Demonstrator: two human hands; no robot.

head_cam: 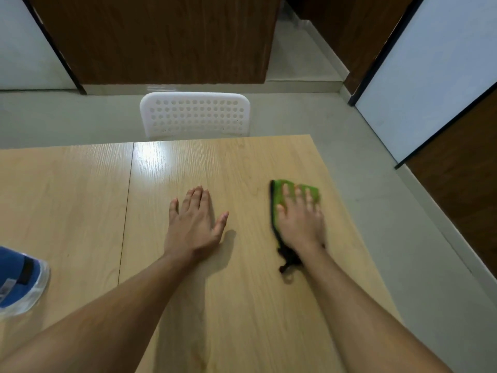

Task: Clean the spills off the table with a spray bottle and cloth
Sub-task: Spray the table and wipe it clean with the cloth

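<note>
- The green cloth (294,196) lies flat on the wooden table (242,292), pinned under the right hand (301,219); its dark edge runs along the thumb side of that hand, and a dark loop or tag trails out from beneath the wrist.
- The right hand presses down on the cloth with fingers straight and spread wide, not curled round it; the fingertips are blurred, so how firmly they press I cannot tell.
- Green fabric shows between and just past those fingers, toward the far edge of the table.
- The left hand (195,222) rests palm down on the bare wood, well to the left of the cloth, fingers straight and close together, thumb splayed out toward the right hand; it holds nothing.
- Far to the left of the left hand, at the picture's edge, lies a clear bottle (18,284) with a blue label, only partly in view; whether it has a spray head I cannot tell.
- Beyond both hands, past the table's far edge, a white perforated chair back (195,114) stands against the table.
- Behind the chair are a pale floor (336,125) and dark wood panels (161,36).
</note>
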